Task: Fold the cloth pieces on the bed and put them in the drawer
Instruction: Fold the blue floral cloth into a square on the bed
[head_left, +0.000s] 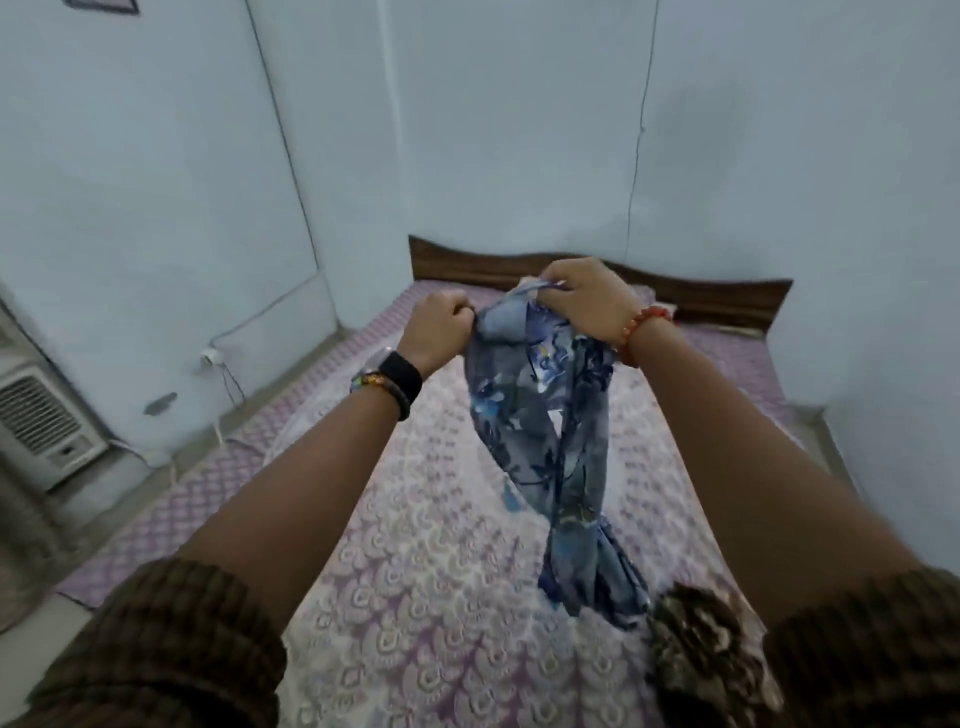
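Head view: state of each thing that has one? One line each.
Blue floral cloth: unfolded, bunched, held up by its top edge, lower end trailing on the bed.
Left hand: closed on the cloth's top edge.
Right hand: closed on the cloth's top edge, close beside the left.
Brown patterned cloth: crumpled on the bed, not folded.
Bed: covered by a patterned sheet.
Drawer: not in view.

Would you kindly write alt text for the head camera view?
Both hands, left hand and right hand, hold up a bunched blue floral cloth by its top edge, its lower end trailing onto the bed. A brown patterned cloth lies nearby.
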